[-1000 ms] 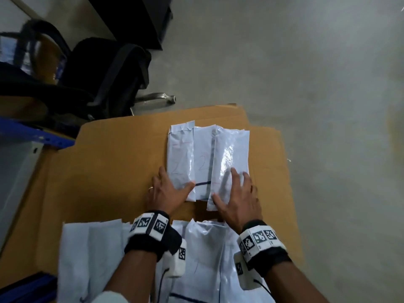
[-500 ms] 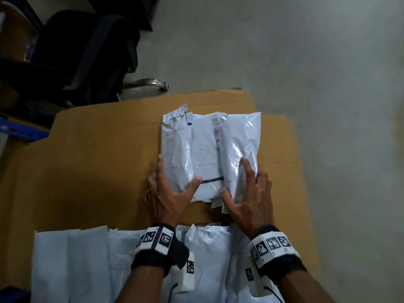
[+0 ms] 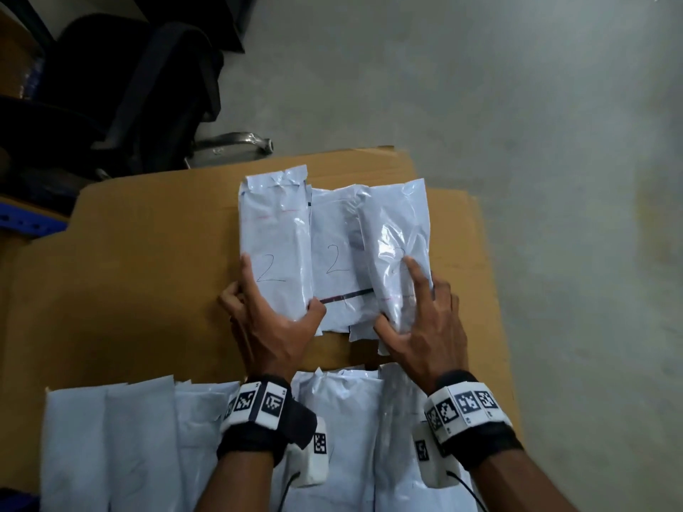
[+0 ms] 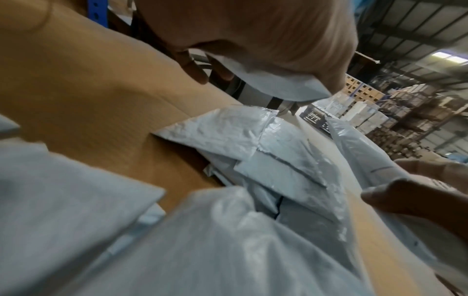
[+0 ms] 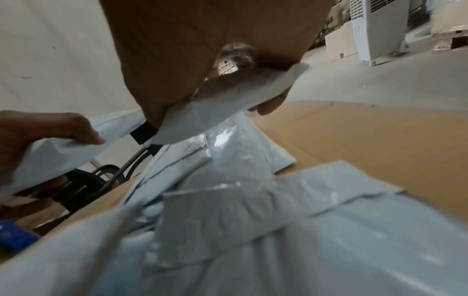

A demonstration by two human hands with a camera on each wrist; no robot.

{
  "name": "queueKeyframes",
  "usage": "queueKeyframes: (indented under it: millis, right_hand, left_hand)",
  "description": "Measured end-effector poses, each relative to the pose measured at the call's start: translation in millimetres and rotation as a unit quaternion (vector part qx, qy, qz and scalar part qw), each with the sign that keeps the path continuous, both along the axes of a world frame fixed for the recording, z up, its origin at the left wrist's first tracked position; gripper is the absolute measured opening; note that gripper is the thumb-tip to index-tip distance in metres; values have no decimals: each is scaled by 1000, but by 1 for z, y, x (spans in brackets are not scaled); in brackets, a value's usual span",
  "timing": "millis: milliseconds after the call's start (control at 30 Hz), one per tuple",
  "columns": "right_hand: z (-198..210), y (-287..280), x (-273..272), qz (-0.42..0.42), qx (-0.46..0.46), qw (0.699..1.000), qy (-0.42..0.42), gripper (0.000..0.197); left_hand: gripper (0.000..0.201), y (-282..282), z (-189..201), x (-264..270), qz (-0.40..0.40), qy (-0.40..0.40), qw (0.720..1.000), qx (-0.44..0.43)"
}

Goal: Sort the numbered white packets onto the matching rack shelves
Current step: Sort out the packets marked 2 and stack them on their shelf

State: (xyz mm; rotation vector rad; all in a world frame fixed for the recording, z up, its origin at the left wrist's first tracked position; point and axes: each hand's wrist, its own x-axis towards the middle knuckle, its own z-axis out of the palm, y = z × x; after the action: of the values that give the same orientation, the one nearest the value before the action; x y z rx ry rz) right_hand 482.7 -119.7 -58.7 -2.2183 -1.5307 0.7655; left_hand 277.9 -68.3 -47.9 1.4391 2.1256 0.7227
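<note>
Three white packets marked 2 are held side by side, lifted off the brown cardboard sheet [image 3: 148, 271]. My left hand [image 3: 273, 319] grips the lower end of the left packet [image 3: 273, 234], thumb on its front and fingers behind. My right hand [image 3: 421, 327] pinches the right packet [image 3: 395, 230], index finger across its face and thumb at its bottom edge. The middle packet [image 3: 332, 260] is sandwiched between the two. In the left wrist view the left packet's edge [image 4: 266, 80] sits under my palm. In the right wrist view the right packet [image 5: 240, 96] is between thumb and fingers.
Several more white packets [image 3: 122, 445] lie in a row on the cardboard's near edge, under my wrists. A black office chair [image 3: 129, 86] stands at the back left, with a blue rack beam [image 3: 26, 219] at the left edge. Grey concrete floor [image 3: 554, 179] lies to the right.
Both hands went from lying on the packets' near ends to curling round them. The three packets have come up off the cardboard and closer to me.
</note>
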Motion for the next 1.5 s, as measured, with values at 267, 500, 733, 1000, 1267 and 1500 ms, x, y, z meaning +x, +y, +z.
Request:
queueKeyframes:
  millis: [267,500,733,1000,1267,1500]
  right_hand:
    - [110,-37,4,-78,81,993,37,100]
    - [262,-86,-21,-56,145,988,13,107]
    - [357,-151,-61,-91,237,966,57,101]
    - [395,-174,-63,-20,283,957,65,96]
    - [406,-206,-80,22,286,952,109,94]
    - [402,-240,-130,86,276,947,141,93]
  left_hand:
    - [121,-52,118,-5,-10,1,999,34]
    - [119,-104,266,-24,-41,-38,994,90]
    - [120,-170,355,-43,-27,-70,987,140]
    - [118,-211,396,-46,27,-59,975,214]
    - [118,-299,416,-63,114,6,968,222]
    - [115,-357,411,-103,175,28,958,225]
